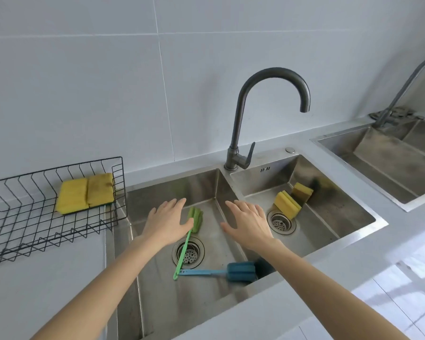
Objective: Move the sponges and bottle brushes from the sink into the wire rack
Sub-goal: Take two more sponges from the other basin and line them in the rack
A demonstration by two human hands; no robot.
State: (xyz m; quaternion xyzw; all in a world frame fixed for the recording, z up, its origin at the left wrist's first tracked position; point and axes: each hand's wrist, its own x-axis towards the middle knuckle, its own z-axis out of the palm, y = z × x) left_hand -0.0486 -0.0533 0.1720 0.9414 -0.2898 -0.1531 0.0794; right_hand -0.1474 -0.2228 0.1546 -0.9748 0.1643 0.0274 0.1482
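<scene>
Two yellow sponges [85, 195] lie side by side in the black wire rack [22, 229] on the counter at left. In the left basin of the steel sink [157, 303] a green bottle brush [188, 238] lies over the drain and a blue bottle brush [231, 271] lies near the front. In the right basin two more yellow sponges [287, 203] lean by the drain, one [302, 191] against the wall. My left hand [166, 223] hovers open above the green brush's head. My right hand [248, 223] hovers open over the divider, holding nothing.
A dark gooseneck tap [241, 123] rises behind the divider between the basins. A second sink [390, 163] with its own tap sits at the far right. Tiled wall behind; pale counter [47, 290] in front of the rack.
</scene>
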